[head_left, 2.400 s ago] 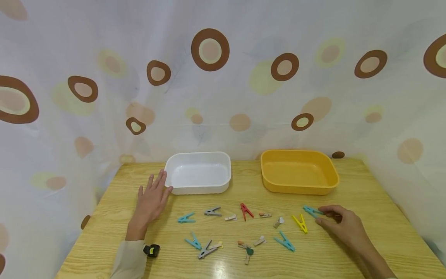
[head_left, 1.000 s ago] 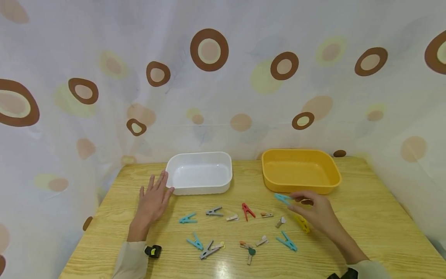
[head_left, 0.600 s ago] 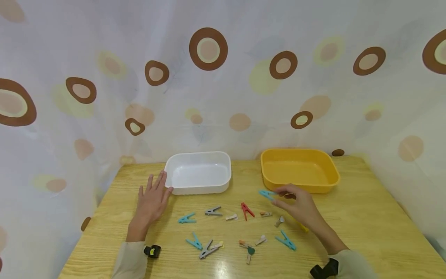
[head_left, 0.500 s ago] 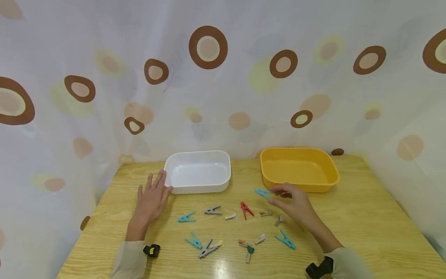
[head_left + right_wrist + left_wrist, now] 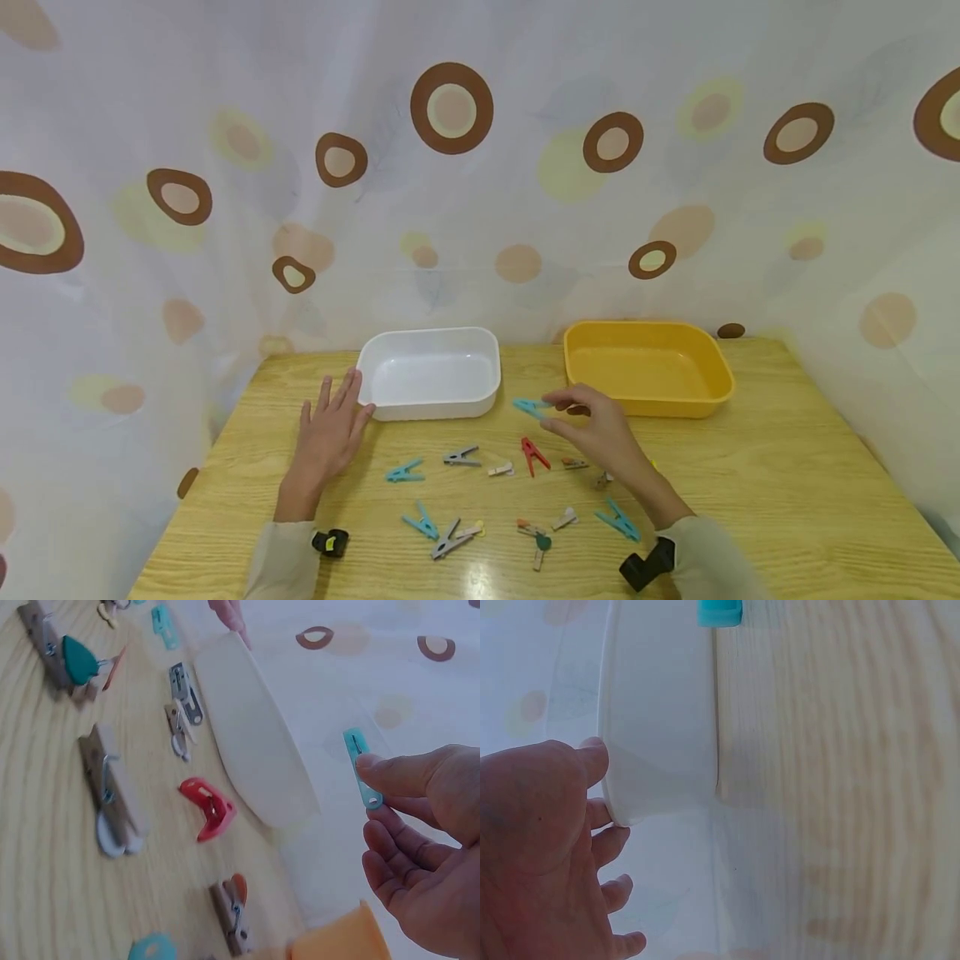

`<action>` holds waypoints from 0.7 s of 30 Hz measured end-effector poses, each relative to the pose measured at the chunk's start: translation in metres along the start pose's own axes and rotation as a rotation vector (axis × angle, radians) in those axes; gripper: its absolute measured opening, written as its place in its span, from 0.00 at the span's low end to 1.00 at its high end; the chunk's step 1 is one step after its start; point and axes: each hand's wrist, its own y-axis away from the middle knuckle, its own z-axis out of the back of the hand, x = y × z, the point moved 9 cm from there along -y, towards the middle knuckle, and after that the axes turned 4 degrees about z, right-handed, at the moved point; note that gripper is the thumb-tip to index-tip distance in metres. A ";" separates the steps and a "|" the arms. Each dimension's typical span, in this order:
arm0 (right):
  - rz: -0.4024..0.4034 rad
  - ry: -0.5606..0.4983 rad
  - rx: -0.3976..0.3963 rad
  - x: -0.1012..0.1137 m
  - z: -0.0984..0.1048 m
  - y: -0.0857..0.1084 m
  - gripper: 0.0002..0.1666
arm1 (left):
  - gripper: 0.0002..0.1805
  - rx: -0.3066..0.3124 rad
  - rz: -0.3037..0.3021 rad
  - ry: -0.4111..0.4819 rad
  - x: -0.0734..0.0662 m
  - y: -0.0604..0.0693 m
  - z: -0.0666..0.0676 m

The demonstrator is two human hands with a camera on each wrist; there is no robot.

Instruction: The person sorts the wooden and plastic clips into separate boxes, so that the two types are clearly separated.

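My right hand [image 5: 600, 427] pinches a light blue clothespin [image 5: 529, 406] between thumb and fingers, held above the table between the two basins. In the right wrist view, the same clothespin [image 5: 363, 769] hangs clear of the white basin [image 5: 251, 735]. My left hand [image 5: 327, 437] lies with its fingers outstretched against the left end of the white basin [image 5: 435, 410]. Seen from the left wrist, the thumb and a finger of that hand [image 5: 544, 847] touch the basin's edge. Below the right hand lies a red clothespin [image 5: 533, 454].
An orange basin [image 5: 645, 407] stands at the back right. Blue clothespins [image 5: 618, 521], grey ones [image 5: 450, 542] and small wooden ones [image 5: 564, 518], some with hearts, lie scattered over the wooden table [image 5: 787, 483]. A patterned curtain [image 5: 480, 200] hangs behind.
My right hand has lifted the blue clothespin from the table's right side and carried it left, past the orange basin's front. The left hand has stayed at the white basin.
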 end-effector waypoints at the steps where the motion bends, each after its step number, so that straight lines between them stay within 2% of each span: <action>1: -0.004 -0.006 0.001 0.001 -0.002 -0.003 0.17 | 0.36 -0.001 -0.001 -0.001 0.000 0.000 0.000; 11: -0.038 -0.048 0.008 0.010 -0.023 -0.028 0.18 | 0.37 0.007 0.003 -0.007 0.002 -0.001 -0.003; 21: -0.019 -0.074 0.015 0.024 -0.046 -0.054 0.17 | 0.37 0.000 -0.002 -0.013 0.002 -0.002 -0.002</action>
